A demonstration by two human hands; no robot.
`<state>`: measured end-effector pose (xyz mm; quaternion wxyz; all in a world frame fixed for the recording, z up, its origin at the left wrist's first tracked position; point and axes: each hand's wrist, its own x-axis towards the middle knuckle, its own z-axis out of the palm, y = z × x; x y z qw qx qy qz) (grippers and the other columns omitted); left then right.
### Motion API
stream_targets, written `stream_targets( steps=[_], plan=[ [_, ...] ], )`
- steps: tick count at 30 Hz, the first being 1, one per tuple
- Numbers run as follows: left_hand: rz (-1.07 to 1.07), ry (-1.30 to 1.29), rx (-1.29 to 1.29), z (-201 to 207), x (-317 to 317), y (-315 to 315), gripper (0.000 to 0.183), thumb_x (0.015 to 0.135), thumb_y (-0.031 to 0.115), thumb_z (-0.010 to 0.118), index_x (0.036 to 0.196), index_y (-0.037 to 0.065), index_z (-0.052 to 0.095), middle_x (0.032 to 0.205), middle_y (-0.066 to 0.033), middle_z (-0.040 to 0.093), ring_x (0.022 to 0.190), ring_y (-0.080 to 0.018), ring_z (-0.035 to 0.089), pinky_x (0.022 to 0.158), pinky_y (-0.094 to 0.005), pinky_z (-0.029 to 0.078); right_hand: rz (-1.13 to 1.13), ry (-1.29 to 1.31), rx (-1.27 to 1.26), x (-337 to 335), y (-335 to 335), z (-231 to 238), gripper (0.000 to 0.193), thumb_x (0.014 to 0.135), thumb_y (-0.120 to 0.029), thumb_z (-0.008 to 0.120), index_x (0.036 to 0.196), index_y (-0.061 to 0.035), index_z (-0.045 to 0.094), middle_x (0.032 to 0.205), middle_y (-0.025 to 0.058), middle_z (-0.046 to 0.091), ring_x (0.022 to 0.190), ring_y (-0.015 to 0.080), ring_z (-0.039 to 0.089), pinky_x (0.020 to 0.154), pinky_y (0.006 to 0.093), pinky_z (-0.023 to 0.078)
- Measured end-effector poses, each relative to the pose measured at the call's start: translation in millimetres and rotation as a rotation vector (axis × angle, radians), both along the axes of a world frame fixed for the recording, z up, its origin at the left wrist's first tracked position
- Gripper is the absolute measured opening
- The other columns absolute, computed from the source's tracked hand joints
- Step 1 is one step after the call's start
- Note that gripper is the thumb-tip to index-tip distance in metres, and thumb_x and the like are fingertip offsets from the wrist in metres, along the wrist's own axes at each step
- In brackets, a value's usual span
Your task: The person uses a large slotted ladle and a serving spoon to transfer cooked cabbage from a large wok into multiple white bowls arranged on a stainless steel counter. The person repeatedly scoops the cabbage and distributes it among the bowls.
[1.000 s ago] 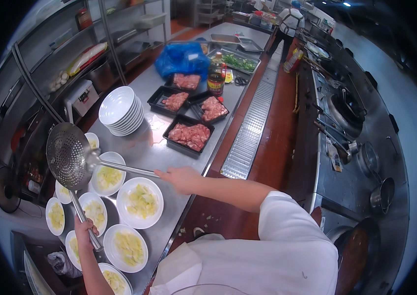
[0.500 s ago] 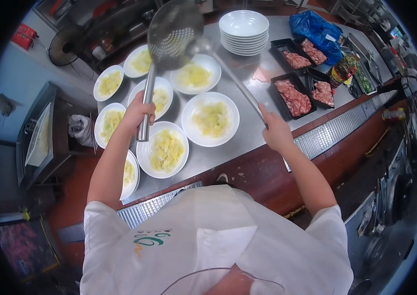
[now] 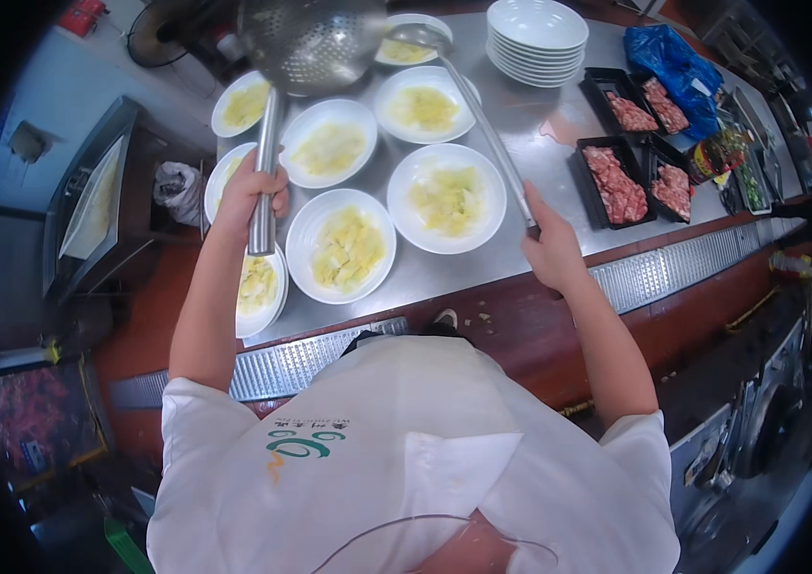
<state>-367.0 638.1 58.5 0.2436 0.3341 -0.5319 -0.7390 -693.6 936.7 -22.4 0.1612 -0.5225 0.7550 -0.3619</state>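
Note:
My left hand [image 3: 258,196] is closed round the thick metal handle of a large perforated strainer [image 3: 315,48], held over the far left bowls and cut off by the picture's upper edge. In my right hand [image 3: 551,239] is the long thin handle of a metal ladle [image 3: 490,134]. Its head hangs above a far bowl, right of the strainer. Below both tools, several white bowls hold pale yellow-green chopped vegetable, perhaps cabbage. The nearest are a bowl [image 3: 303,273] in front and a bowl [image 3: 494,206] to its right. Steam or haze hangs over some of them.
A stack of white bowls [image 3: 537,43] stands at the back of the steel table [image 3: 540,163]. To the right are black trays of raw meat [image 3: 616,187], a blue plastic bag [image 3: 674,72] and a jar [image 3: 717,156]. A grated drain channel [image 3: 683,271] runs along the floor.
The strainer has moved left, away from the ladle's head, which it met or overlapped before. The whole view has shifted, with the table now higher and further right. Both hands keep their holds.

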Motion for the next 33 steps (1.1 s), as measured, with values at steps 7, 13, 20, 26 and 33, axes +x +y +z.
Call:
stream_targets(
  steps=[7,13,20,26,33],
  plan=[
    [0.178,0.155,0.011,11.9,94.3,23.9,0.056,0.075,0.001,0.056,0.129,0.002,0.042,0.076,-0.0061,0.049,0.052,-0.014,0.05,0.046,-0.0276,0.042,0.121,-0.788,0.28,78.1,-16.9,36.8,0.076,0.08,0.002,0.052,0.152,-0.0088,0.032,0.077,0.001,0.053,0.055,0.0082,0.05,0.051,0.0242,0.044],
    [0.099,0.519,0.212,-3.3,175.4,27.9,0.065,0.079,0.002,0.06,0.139,0.0,0.036,0.08,-0.0063,0.044,0.055,-0.014,0.049,0.046,-0.0264,0.042,0.128,-0.804,0.292,115.1,52.9,40.4,0.079,0.078,0.007,0.052,0.152,-0.0099,0.032,0.08,0.0008,0.052,0.061,0.0075,0.051,0.054,0.0248,0.045],
    [-0.15,0.698,0.55,-41.2,197.0,-27.2,0.048,0.1,0.018,0.032,0.145,0.003,0.032,0.077,-0.0092,0.045,0.05,-0.0155,0.044,0.042,-0.0313,0.039,-0.28,-1.235,-0.191,231.0,60.2,54.2,0.084,0.074,0.009,0.058,0.151,-0.0138,0.033,0.079,-0.0014,0.051,0.062,0.0066,0.051,0.052,0.0223,0.044],
    [-0.535,0.658,0.663,-46.9,189.1,-69.8,0.076,0.078,0.0,0.052,0.148,0.004,0.022,0.077,-0.0105,0.044,0.05,-0.0186,0.049,0.043,-0.0343,0.043,-0.58,-1.106,-0.546,370.7,77.9,52.4,0.092,0.079,0.012,0.057,0.157,-0.0147,0.016,0.085,0.0036,0.05,0.062,0.0109,0.051,0.055,0.0251,0.046],
    [-1.072,0.432,0.781,-36.7,130.1,-11.4,0.078,0.074,-0.001,0.063,0.143,0.005,0.028,0.076,-0.0116,0.047,0.047,-0.0208,0.049,0.041,-0.0345,0.042,-1.123,-0.826,-0.887,546.5,127.8,56.8,0.094,0.072,0.017,0.054,0.155,-0.0114,0.02,0.078,0.0033,0.051,0.056,0.0113,0.053,0.05,0.0234,0.046]
  ],
)
